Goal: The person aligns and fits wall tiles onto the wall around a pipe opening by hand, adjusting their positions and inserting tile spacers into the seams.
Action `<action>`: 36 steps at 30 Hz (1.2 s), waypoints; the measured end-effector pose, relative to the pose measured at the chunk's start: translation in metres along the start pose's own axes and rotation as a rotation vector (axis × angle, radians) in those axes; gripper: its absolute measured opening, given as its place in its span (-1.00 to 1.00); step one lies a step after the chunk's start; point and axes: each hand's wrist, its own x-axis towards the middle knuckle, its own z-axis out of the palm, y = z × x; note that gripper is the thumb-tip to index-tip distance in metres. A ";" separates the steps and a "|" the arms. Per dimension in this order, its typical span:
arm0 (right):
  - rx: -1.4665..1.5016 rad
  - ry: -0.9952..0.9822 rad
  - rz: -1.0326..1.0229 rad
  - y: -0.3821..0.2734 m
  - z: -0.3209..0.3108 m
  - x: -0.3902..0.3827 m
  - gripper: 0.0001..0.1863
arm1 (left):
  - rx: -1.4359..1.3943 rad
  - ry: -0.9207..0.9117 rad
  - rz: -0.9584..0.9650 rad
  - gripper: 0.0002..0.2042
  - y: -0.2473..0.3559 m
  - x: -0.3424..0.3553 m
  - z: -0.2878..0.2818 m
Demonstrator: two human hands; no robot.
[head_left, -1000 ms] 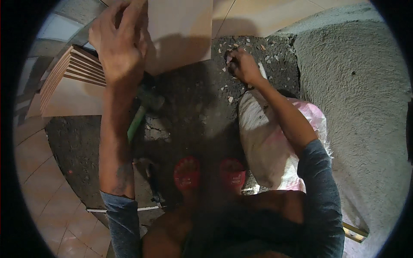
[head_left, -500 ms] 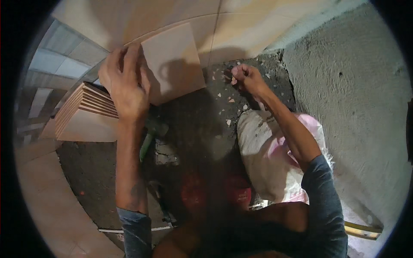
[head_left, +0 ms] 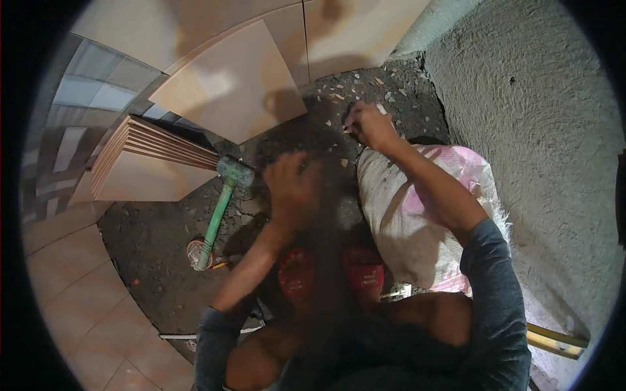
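Note:
My left hand is over the dark floor, smeared by motion, and its fingers are not clear. To its left lies a mallet with a green handle, its head beside a stack of beige tiles. One loose beige tile leans against the lower part of the tiled wall, with neither hand on it. Farther right, my right hand is low over the rubble-strewn floor with its fingers pinched together. What they hold, if anything, is too small to make out.
A white and pink woven sack lies under my right forearm. Small tile chips litter the dirt near the rough cement wall. Red sandals are on my feet. Laid floor tiles border the left; a yellow level rests at lower right.
My left hand has let go of the loose tile and moved right and nearer me, uncovering the mallet. The tile sits more to the left and turned. My right hand stays low over the chips.

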 end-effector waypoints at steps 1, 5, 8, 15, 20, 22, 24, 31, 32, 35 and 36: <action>-0.050 -0.100 -0.009 -0.007 0.001 -0.002 -0.81 | -0.008 -0.072 -0.007 -0.69 0.008 -0.014 0.005; -0.100 -0.005 0.016 -0.024 0.008 0.002 -0.79 | -0.072 -0.236 -0.007 -0.67 0.025 -0.042 0.011; 0.013 0.054 0.010 -0.027 0.016 0.013 -0.74 | -0.123 -0.223 -0.017 -0.67 0.025 -0.039 0.013; -0.053 -0.011 -0.013 -0.028 0.034 0.026 -0.72 | -0.205 -0.218 -0.050 -0.68 0.023 -0.030 0.016; 0.004 -0.047 -0.003 -0.023 0.033 0.031 -0.77 | -0.197 -0.240 -0.005 -0.69 0.023 -0.041 0.016; 0.107 -0.020 0.047 -0.017 0.030 0.035 -0.79 | -0.198 -0.225 0.005 -0.68 0.023 -0.044 0.018; 0.292 0.023 0.048 -0.008 0.028 0.036 -0.83 | -0.200 -0.211 0.008 -0.67 0.023 -0.046 0.020; 0.509 0.050 0.183 0.014 0.021 0.023 -0.86 | -0.238 -0.302 -0.038 -0.64 0.022 -0.054 0.024; 0.459 0.045 0.216 0.014 0.020 0.021 -0.84 | -0.255 -0.320 -0.051 -0.63 0.022 -0.055 0.024; 0.752 -0.020 0.272 0.014 0.015 0.015 -0.80 | -0.279 -0.364 -0.068 -0.61 0.020 -0.057 0.027; 0.749 -0.017 0.247 0.015 0.014 0.014 -0.79 | -0.282 -0.377 -0.069 -0.59 0.020 -0.058 0.028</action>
